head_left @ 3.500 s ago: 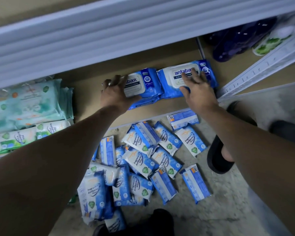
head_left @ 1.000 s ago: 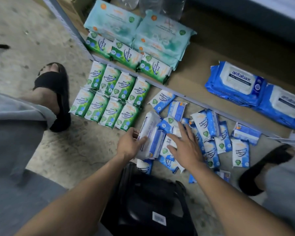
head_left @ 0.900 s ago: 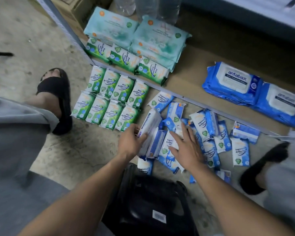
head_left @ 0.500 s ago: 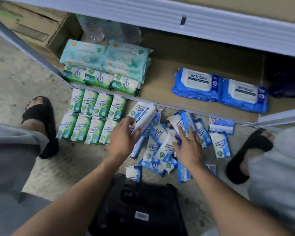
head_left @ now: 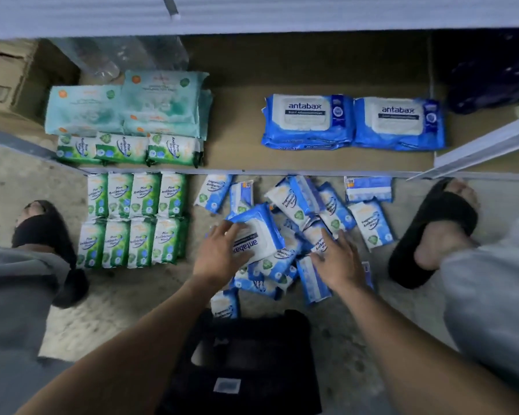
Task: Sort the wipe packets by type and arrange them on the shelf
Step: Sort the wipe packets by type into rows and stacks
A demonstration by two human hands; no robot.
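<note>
Left hand [head_left: 219,254]: fingers [head_left: 226,228] bent over the far-left edge of a large blue packet [head_left: 259,232], thumb lying on its white label. This is a grip, not a flat press. The packet sits tilted on top of the heap of small blue packets [head_left: 309,205], label up, "antabax" lettering upside down to the camera.

Right hand [head_left: 340,263]: fingers [head_left: 327,236] nearly straight and spread wide, tips resting on the small blue packets just right of the large one. It holds nothing.

The heap lies on the floor [head_left: 126,298], just before the middle of the shelf's front edge.

Materials: all packets are soft glossy film, pillow-shaped with crimped ends. The large one has a rounded white flap lid. The shelf [head_left: 237,136] is a brown board with a thin metal front rim. The floor is rough, mottled concrete.

On the shelf, right half: two antabax stacks [head_left: 307,121] side by side, touching. Left half: teal packs [head_left: 126,109], with a green row [head_left: 126,148] of three along the front edge. On the floor before the front-left corner: green packets [head_left: 132,220] in two rows of four (edges touching, tidy).

A black bag [head_left: 246,363] lies between the forearms. There is a black sandal [head_left: 432,232] on each side of the scene.
</note>
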